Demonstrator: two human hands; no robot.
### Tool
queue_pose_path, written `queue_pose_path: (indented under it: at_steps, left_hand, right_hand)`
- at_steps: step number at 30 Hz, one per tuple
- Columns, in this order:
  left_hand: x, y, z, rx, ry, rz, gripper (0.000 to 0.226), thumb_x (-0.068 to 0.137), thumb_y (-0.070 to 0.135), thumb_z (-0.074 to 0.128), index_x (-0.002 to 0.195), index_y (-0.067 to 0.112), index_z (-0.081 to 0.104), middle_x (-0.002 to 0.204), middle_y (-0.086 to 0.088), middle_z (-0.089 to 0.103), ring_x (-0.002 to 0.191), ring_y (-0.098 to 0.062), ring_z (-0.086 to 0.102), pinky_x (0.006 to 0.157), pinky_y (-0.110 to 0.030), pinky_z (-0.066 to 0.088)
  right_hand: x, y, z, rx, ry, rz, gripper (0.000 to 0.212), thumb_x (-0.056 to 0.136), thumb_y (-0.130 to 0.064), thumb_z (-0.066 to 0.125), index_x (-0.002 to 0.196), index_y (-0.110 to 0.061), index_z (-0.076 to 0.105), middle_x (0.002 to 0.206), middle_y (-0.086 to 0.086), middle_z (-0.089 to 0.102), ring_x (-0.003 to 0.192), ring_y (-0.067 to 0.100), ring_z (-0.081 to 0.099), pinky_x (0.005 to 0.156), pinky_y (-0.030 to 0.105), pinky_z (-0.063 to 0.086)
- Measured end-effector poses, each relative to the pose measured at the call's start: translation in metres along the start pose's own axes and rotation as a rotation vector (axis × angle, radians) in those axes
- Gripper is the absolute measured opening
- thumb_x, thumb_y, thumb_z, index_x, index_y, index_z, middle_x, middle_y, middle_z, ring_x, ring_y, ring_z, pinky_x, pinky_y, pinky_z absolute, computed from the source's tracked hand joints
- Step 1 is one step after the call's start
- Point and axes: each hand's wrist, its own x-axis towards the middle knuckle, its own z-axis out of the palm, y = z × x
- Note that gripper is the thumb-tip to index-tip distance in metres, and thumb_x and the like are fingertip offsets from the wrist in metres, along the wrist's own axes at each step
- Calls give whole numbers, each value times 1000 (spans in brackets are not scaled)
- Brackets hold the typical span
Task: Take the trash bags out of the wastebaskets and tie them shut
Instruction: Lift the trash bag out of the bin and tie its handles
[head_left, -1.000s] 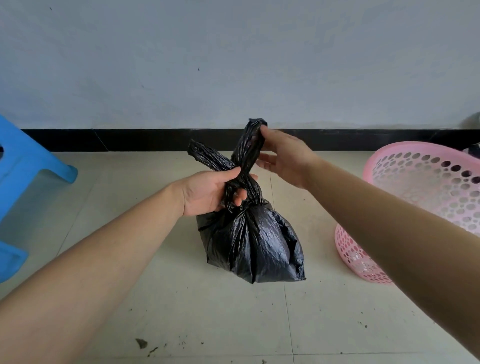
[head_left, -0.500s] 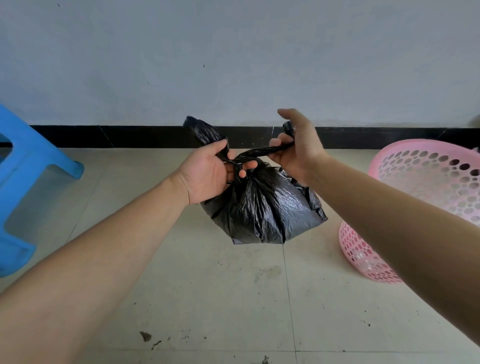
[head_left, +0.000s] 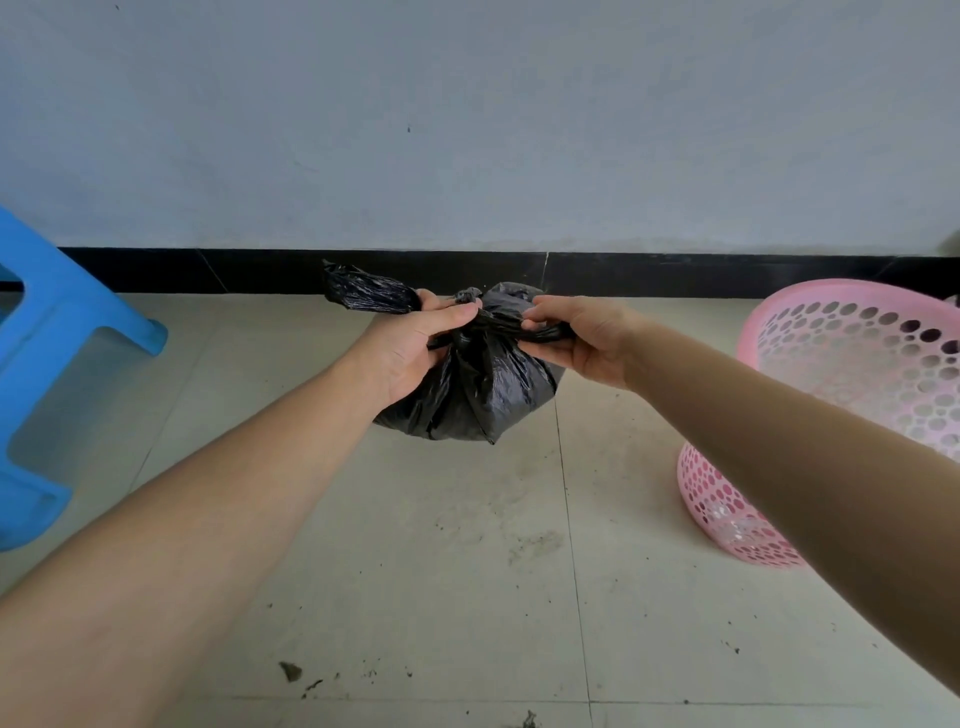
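Trash bag, one, left hand, right hand gripping, one wastebasket

Soft, even light filled the scene brightly, leaving only faint shadows on the tiled floor. The black trash bag showed small glossy highlights. Focus was sharp, with wide-angle stretching toward the edges.

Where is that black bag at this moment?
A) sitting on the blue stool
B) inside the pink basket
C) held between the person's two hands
C: the left hand and the right hand each grip a twisted end of the bag, which hangs between them.
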Motion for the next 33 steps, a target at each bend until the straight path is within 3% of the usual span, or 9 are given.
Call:
queue_pose_path:
  at_steps: [5,9,12,14,17,20,23,28,33]
  left_hand:
    - [-4,1,-3,198,-22,11,56,78,-5,76,52,23,35,93,-7,75,101,-22,72,80,-32,58]
    - [-8,2,-2,396,-91,-3,56,76,-12,75,57,20,34,82,-7,65,93,-26,69,82,-35,55]
    - [-11,3,-4,458,-121,-8,54,77,-16,72,61,18,33,87,-15,57,95,-28,66,79,-30,58]
    - [-13,3,-5,500,-150,0,54,77,-17,71,62,18,33,89,-17,59,91,-25,69,73,-26,58]
    - [-13,2,-6,576,-159,11,55,76,-15,73,59,20,34,91,-18,61,94,-27,68,79,-28,57]
    - [-13,-4,-8,666,-35,43,53,73,-11,79,59,18,37,93,-22,64,96,-29,66,97,-44,54]
    - [-12,-13,-8,764,160,104,40,70,-4,84,62,13,49,88,-20,70,89,-28,71,92,-45,57]
    - [-7,-22,-2,786,386,201,31,68,9,85,75,19,56,69,7,58,52,6,52,49,-11,44]
    - [-7,-23,6,779,378,40,11,77,17,75,83,23,69,75,9,65,65,-9,61,49,-20,40]
  right_hand:
    - [5,0,-9,-287,72,3,16,88,-7,71,103,-7,65,105,13,70,75,19,75,55,25,58]
    - [4,-2,-16,-753,135,-311,38,84,-26,78,118,-22,64,110,3,66,93,16,70,71,28,58]
    - [1,-4,-23,-961,-93,-345,60,84,-18,76,137,-31,54,136,-7,56,129,14,48,108,39,35]
    - [0,1,-20,-984,-266,-232,68,84,-12,75,143,-32,47,145,-10,49,136,15,39,112,43,25]
    - [1,17,-12,-920,-349,-133,58,88,-8,70,140,-27,51,129,-9,59,111,15,64,92,34,54]
    - [4,31,-8,-975,-248,-175,39,93,-10,66,129,-21,59,115,4,69,81,11,70,63,19,57]
    - [5,40,-8,-971,-223,-190,30,92,-11,68,121,-16,62,111,10,71,85,18,70,67,23,57]
    - [3,39,-10,-1027,-177,-274,20,89,-16,72,104,-25,62,92,-4,68,82,10,62,67,21,44]
    - [8,40,-12,-981,-159,-310,20,90,-14,71,96,-30,61,89,-1,69,85,18,64,82,33,52]
